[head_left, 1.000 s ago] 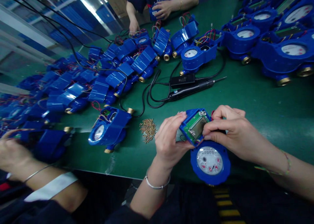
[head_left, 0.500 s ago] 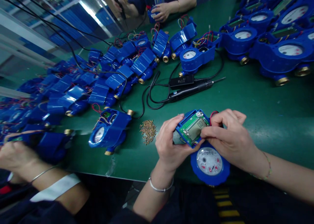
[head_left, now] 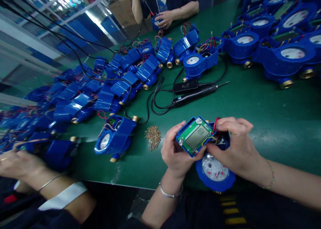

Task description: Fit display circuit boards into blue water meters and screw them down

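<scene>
My left hand [head_left: 177, 153] is closed around a blue display housing with a green circuit board [head_left: 183, 132] and a lit-grey LCD screen [head_left: 198, 137], tilted up towards me. Below and to the right of it, a blue water meter [head_left: 215, 170] with a round white dial rests at the table's near edge. My right hand [head_left: 237, 145] grips the meter's open housing [head_left: 224, 139], thumb and fingers on either side. Red, yellow and dark wires [head_left: 210, 140] run between the display housing and the meter; their ends are partly hidden by my fingers.
A pile of small brass screws [head_left: 152, 137] lies left of my hands, beside another water meter [head_left: 115, 137]. A black electric screwdriver [head_left: 195, 97] with its cable lies beyond. Many blue meters [head_left: 125, 85] crowd the green table [head_left: 250, 112]. Co-workers' hands [head_left: 22, 165] work at left and across [head_left: 164, 20].
My right fingers have moved off the screen's corner to the meter's housing. The display housing has shifted slightly left, uncovering the wires. The co-worker opposite has raised the tool hand.
</scene>
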`<action>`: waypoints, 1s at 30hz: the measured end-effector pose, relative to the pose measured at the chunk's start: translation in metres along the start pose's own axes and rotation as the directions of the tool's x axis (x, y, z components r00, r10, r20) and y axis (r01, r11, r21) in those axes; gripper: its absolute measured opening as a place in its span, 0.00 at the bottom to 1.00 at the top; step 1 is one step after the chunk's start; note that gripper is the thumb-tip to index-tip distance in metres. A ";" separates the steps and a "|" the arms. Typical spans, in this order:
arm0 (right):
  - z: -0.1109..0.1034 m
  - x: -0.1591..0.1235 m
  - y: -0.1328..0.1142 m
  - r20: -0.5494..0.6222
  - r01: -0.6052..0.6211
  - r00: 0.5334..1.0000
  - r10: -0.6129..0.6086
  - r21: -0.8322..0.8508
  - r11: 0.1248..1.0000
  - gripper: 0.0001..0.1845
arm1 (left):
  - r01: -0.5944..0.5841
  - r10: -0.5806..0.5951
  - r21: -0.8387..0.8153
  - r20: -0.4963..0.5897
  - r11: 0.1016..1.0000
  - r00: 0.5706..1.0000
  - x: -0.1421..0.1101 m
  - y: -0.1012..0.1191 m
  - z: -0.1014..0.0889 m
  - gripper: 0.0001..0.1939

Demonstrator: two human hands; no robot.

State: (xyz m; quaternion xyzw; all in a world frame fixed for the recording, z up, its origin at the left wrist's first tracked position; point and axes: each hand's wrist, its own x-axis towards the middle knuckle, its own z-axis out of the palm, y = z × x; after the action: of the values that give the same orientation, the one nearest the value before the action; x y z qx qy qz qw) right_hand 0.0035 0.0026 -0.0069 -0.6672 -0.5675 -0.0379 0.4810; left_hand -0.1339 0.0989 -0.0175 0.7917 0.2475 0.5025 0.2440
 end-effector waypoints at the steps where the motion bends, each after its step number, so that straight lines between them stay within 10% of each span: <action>1: 0.000 -0.001 -0.002 0.036 -0.046 0.998 0.046 -0.001 0.999 0.18 | 0.001 -0.001 -0.010 -0.009 1.000 1.000 -0.001 0.000 0.000 0.38; 11: -0.004 0.001 0.000 0.397 -0.286 0.898 0.188 0.203 0.937 0.38 | 0.075 -0.075 -0.110 0.008 0.991 0.997 -0.006 0.002 0.005 0.36; 30: -0.012 -0.007 0.004 0.323 -0.209 0.932 0.163 0.113 0.971 0.37 | -0.066 0.058 0.076 0.103 0.995 0.993 0.001 0.008 -0.007 0.40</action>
State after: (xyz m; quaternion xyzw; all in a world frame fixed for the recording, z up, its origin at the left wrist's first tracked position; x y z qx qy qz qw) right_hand 0.0102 -0.0099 -0.0072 -0.6788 -0.5718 0.1550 0.4340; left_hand -0.1383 0.0946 -0.0093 0.8323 0.2298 0.4592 0.2088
